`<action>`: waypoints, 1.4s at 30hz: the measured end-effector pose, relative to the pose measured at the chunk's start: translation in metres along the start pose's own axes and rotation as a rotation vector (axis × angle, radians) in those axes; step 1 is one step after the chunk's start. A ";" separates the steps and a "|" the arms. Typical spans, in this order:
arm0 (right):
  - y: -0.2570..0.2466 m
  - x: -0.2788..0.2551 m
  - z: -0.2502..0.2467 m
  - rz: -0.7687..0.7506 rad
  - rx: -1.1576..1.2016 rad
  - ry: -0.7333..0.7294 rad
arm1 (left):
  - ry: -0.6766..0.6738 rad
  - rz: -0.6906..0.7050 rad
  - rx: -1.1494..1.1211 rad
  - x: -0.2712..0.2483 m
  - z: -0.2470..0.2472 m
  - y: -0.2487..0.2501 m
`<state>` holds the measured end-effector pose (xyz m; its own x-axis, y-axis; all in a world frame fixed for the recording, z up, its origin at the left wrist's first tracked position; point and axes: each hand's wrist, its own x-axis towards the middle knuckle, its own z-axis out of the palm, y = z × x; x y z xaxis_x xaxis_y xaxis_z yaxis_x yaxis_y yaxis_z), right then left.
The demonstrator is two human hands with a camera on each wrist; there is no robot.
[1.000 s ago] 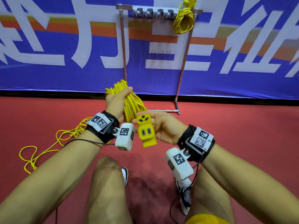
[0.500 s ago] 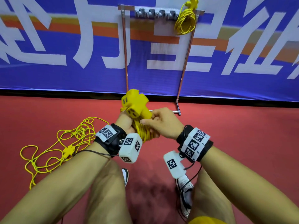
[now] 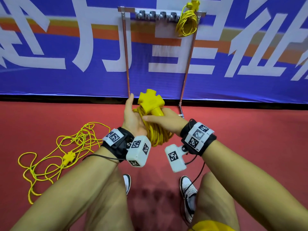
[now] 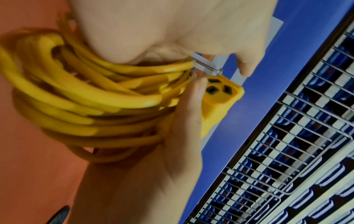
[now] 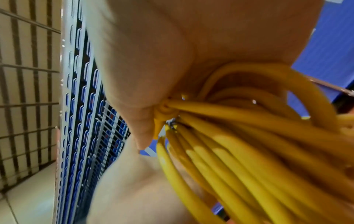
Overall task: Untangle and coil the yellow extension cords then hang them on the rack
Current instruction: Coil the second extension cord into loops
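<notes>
A thick yellow extension cord, wound into a tight bundle of loops (image 3: 156, 132), is held between a person's two hands in front of the foot of a metal rack (image 3: 125, 52), its chunky cross-shaped socket head (image 3: 149, 101) standing up above the bundle. The left hand (image 3: 131, 117) lies flat and open against the left side of the coil, fingers straight and pointing toward the rack; the right hand (image 3: 165, 121) curls over the top of the loops and grips the neck of the socket head. A second yellow cord, already coiled (image 3: 186, 25), hangs from the right end of the rack's top bar, and a third, thinner cord (image 3: 55, 157) sprawls in loose tangles on the red floor (image 3: 250, 147), well to the left of the rack, with its own socket head lying among the loops. The left wrist view shows what the head view does not: the dark slots on one face of the socket head (image 4: 220, 89) and the glossy, rounded strands (image 4: 91, 97) pressed against the left palm (image 4: 184, 136). The right wrist view, blurred, shows the strands (image 5: 239, 144) gathering to one point under the right hand (image 5: 153, 75).
</notes>
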<state>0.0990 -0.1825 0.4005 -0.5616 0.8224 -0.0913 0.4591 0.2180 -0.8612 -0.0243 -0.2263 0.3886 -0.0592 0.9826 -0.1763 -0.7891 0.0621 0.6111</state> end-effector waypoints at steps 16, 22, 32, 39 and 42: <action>0.007 -0.012 -0.012 -0.087 0.307 0.225 | -0.139 -0.086 0.382 -0.027 0.043 0.012; -0.005 -0.019 -0.030 -0.087 0.510 0.270 | -0.023 0.012 0.869 -0.036 0.036 0.052; -0.029 -0.039 -0.040 -0.163 0.727 0.118 | -0.123 0.156 0.817 -0.022 0.022 0.056; -0.029 -0.027 -0.050 -0.182 0.736 -0.012 | 0.061 0.234 0.743 -0.003 0.033 0.048; -0.021 0.000 -0.051 -0.173 0.720 0.076 | 0.243 0.319 0.830 0.017 0.031 0.046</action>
<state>0.1243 -0.1603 0.4438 -0.5239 0.8473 0.0876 -0.2108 -0.0293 -0.9771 -0.0428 -0.2015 0.4377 -0.3993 0.9168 -0.0047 -0.0277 -0.0070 0.9996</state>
